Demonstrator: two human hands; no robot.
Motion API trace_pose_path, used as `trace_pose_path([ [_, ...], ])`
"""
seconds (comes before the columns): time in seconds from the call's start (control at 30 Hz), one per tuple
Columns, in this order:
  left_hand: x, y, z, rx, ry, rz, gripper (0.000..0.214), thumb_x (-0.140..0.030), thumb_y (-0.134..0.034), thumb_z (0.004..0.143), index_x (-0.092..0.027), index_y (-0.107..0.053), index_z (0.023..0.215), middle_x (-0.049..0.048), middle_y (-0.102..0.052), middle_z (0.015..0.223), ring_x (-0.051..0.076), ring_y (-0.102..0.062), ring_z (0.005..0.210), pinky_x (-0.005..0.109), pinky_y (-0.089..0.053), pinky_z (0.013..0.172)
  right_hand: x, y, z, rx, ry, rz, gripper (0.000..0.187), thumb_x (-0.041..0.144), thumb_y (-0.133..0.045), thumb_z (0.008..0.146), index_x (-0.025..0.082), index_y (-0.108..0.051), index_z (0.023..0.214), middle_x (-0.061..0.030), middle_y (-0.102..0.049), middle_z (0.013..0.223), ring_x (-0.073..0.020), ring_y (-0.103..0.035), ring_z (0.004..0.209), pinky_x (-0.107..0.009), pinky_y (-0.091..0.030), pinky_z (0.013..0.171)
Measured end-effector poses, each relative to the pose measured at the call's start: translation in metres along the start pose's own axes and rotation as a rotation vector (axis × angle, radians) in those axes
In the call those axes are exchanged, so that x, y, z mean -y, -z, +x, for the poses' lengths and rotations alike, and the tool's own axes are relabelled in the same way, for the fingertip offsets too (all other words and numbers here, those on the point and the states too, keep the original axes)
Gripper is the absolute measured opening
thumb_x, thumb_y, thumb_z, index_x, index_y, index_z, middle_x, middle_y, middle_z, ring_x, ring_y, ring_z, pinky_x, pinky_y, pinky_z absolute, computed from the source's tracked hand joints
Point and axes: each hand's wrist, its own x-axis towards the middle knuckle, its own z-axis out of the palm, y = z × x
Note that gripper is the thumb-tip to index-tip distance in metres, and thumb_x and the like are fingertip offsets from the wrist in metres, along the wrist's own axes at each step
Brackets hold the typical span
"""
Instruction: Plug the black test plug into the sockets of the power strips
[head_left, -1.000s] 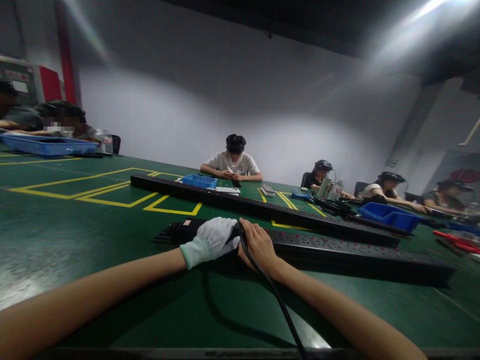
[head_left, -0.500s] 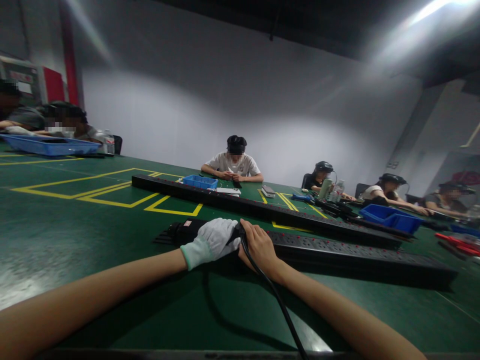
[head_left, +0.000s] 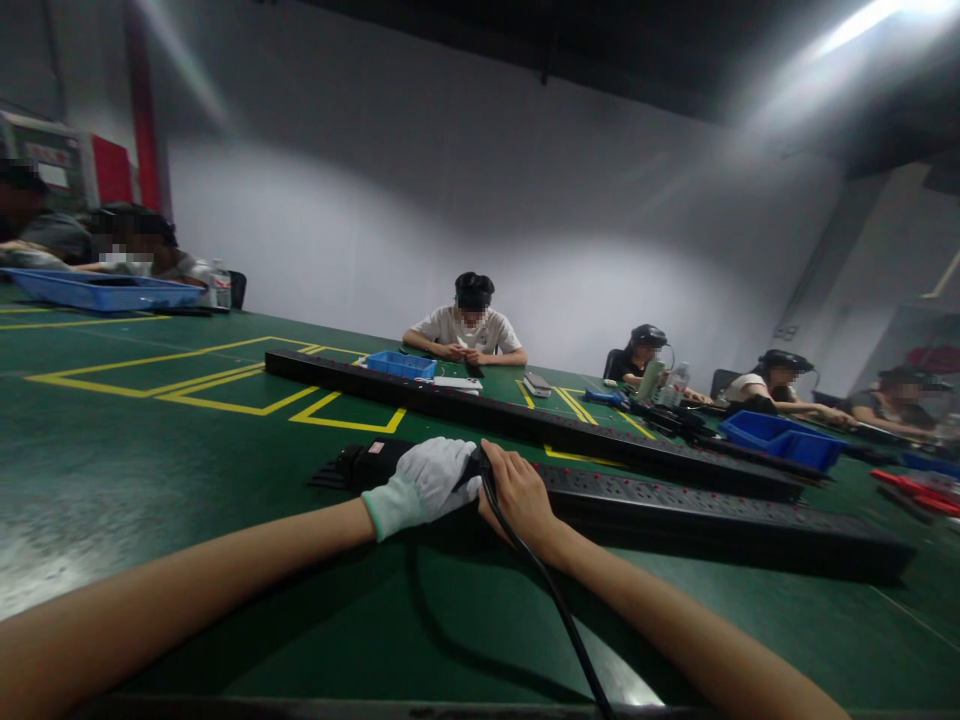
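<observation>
My left hand (head_left: 433, 482), in a white glove with a pale green cuff, is closed around a dark piece at the end of a black cable (head_left: 561, 602). My bare right hand (head_left: 519, 498) meets it there, its fingers curled on the same cable. Both hands are over the nearer black power strip (head_left: 712, 512), a long bar with rows of sockets and red dots. A small pale label (head_left: 376, 447) shows on its left part. The exact contact between cable end and strip is hidden by my fingers. The cable drops toward the table's front edge.
A second long power strip (head_left: 465, 403) lies behind the first on the green table (head_left: 247, 630). Blue bins (head_left: 401, 365) stand farther back, another blue bin (head_left: 784, 440) at right, a blue tray (head_left: 101, 291) at left. Several co-workers sit around the table.
</observation>
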Motion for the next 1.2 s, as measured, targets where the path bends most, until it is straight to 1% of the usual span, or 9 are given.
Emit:
trace_pose_path([
  [0.43, 0.0000, 0.0004, -0.0006, -0.047, 0.005, -0.060, 0.041, -0.047, -0.035, 0.088, -0.015, -0.055, 0.105, 0.0120, -0.061, 0.091, 0.026, -0.058, 0.090, 0.040, -0.047, 0.079, 0.0006, 0.0031, 0.0006, 0.017, 0.012, 0.004, 0.065, 0.021, -0.051, 0.077, 0.009, -0.028, 0.137, -0.0147, -0.051, 0.125, -0.0258, -0.050, 0.103, -0.041, -0.044, 0.091],
  [0.9, 0.0003, 0.0015, -0.0006, -0.016, 0.001, -0.034, 0.041, -0.047, -0.036, 0.088, -0.014, -0.055, 0.105, 0.0117, -0.060, 0.092, 0.026, -0.057, 0.090, 0.039, -0.046, 0.078, 0.0009, 0.0024, 0.0011, 0.024, 0.008, 0.015, 0.063, 0.021, -0.051, 0.078, 0.009, -0.029, 0.136, -0.0149, -0.050, 0.126, -0.0259, -0.049, 0.104, -0.041, -0.043, 0.091],
  [1.0, 0.0008, 0.0011, -0.0006, -0.031, 0.004, -0.062, 0.041, -0.047, -0.037, 0.088, -0.015, -0.055, 0.105, 0.0114, -0.060, 0.091, 0.026, -0.057, 0.089, 0.040, -0.046, 0.078, 0.0006, 0.0034, 0.0011, 0.016, 0.011, 0.025, 0.065, 0.021, -0.051, 0.077, 0.010, -0.028, 0.137, -0.0145, -0.050, 0.126, -0.0259, -0.050, 0.103, -0.042, -0.043, 0.091],
  [1.2, -0.0005, 0.0040, 0.0006, -0.024, 0.003, -0.086, 0.039, -0.046, -0.036, 0.089, -0.015, -0.055, 0.103, 0.0112, -0.060, 0.090, 0.025, -0.058, 0.089, 0.039, -0.046, 0.079, -0.0003, 0.0064, 0.0004, 0.039, 0.041, 0.028, 0.072, 0.021, -0.054, 0.073, 0.008, -0.025, 0.138, -0.0152, -0.049, 0.127, -0.0263, -0.049, 0.103, -0.041, -0.043, 0.091],
])
